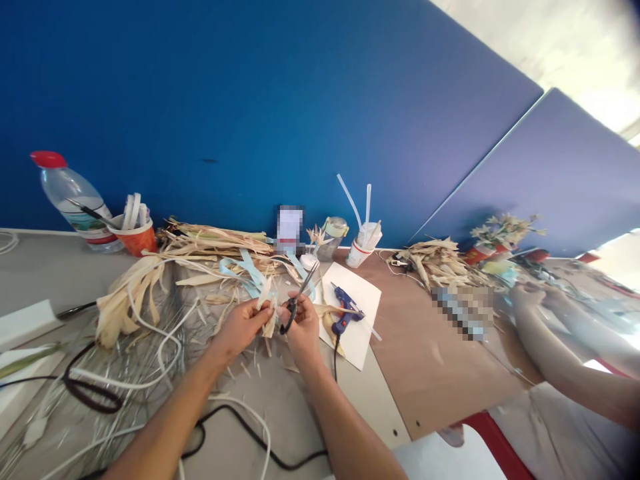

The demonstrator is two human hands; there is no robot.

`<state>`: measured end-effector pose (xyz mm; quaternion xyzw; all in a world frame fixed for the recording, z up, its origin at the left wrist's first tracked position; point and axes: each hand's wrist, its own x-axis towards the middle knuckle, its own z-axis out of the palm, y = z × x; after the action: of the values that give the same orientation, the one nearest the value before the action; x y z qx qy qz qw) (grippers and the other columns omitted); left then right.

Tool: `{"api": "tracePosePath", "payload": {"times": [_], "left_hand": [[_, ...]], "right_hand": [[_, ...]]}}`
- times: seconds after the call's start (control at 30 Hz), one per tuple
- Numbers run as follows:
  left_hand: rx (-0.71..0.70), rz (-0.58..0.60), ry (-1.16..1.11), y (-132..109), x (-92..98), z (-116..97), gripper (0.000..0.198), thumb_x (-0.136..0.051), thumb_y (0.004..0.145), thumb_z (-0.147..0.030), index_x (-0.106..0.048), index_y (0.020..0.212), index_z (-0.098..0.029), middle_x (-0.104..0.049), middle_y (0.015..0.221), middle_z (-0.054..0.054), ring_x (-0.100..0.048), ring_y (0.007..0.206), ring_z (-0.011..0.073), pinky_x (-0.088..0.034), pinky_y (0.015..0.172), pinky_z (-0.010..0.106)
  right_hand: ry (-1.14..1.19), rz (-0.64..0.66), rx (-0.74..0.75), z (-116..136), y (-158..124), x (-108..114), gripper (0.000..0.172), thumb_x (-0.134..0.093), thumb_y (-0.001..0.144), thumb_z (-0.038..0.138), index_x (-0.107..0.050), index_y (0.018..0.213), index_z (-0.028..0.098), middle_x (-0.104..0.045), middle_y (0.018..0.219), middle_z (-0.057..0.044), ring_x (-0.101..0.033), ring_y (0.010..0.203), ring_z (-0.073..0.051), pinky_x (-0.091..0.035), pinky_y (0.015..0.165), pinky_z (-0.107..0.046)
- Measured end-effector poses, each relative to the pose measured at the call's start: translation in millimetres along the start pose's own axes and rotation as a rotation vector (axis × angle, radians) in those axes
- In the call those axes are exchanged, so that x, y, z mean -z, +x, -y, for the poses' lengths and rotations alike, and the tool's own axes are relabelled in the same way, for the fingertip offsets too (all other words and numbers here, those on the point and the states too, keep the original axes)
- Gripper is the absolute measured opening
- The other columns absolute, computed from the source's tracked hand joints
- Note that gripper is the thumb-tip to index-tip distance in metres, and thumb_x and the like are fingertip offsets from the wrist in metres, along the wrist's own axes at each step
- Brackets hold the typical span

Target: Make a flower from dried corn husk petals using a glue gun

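Note:
Pinched in the fingers of my left hand (242,329) is a pale strip of dried corn husk (270,327). My right hand (304,331) sits just beside it, closed around a pair of scissors (307,277) whose blades point up and away from me. The two hands nearly touch above the table, and small husk scraps lie under them. To the right, a blue glue gun (345,311) rests on a white board (369,291), with a piece of husk near it. Light blue ribbon (243,268) lies behind my hands.
Dried husks (220,237) are heaped along the blue partition (225,100). A bottle (75,200), an orange cup (135,235) and a white cup (359,253) stand at the back. Cables (165,347) and thin wires cover the left side. At right are a co-worker's arms (560,333).

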<state>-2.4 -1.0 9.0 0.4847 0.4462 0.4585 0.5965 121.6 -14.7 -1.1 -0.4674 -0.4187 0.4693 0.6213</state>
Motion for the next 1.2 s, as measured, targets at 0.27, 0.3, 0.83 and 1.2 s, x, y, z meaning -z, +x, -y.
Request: {"api": "tracePosePath", "payload": {"times": [0.27,0.3,0.83,1.2], "left_hand": [[-0.062,0.011,0.112,-1,0.5,1,0.021,-0.069,0.064,-0.037,-0.066,0.072,-0.018,-0.053,0.056,-0.003,-0.043,0.049,0.0128,-0.029,0.046,0.022],[-0.062,0.001,0.115,-1,0.8,1,0.022,-0.069,0.064,-0.037,-0.066,0.073,-0.018,-0.054,0.056,-0.002,-0.043,0.050,0.0131,-0.029,0.046,0.022],[0.038,-0.074,0.061,4,6.1,7,0.025,-0.066,0.066,-0.040,-0.057,0.069,-0.016,-0.052,0.054,-0.005,-0.040,0.046,0.0088,-0.029,0.045,0.021],[0.024,-0.215,-0.104,8,13.4,16,0.030,-0.069,0.065,-0.042,-0.056,0.073,-0.016,-0.052,0.056,-0.005,-0.045,0.045,0.0080,-0.034,0.044,0.019]], "right_hand": [[-0.027,0.002,-0.051,1,1,0,0.035,-0.065,0.063,0.024,-0.053,0.095,0.016,-0.056,0.066,0.003,-0.051,0.057,-0.010,-0.042,0.054,-0.022],[-0.030,0.009,-0.050,1,1,0,0.034,-0.066,0.063,0.024,-0.053,0.095,0.016,-0.056,0.066,0.004,-0.051,0.057,-0.010,-0.042,0.054,-0.022],[-0.111,0.013,0.036,-6,2,4,0.029,-0.061,0.070,0.030,-0.054,0.095,0.017,-0.053,0.068,0.003,-0.047,0.057,-0.010,-0.039,0.053,-0.022],[-0.499,0.283,0.090,-12,-12,-2,0.024,-0.057,0.075,0.033,-0.060,0.093,0.016,-0.054,0.066,0.002,-0.044,0.056,-0.011,-0.034,0.050,-0.022]]}}
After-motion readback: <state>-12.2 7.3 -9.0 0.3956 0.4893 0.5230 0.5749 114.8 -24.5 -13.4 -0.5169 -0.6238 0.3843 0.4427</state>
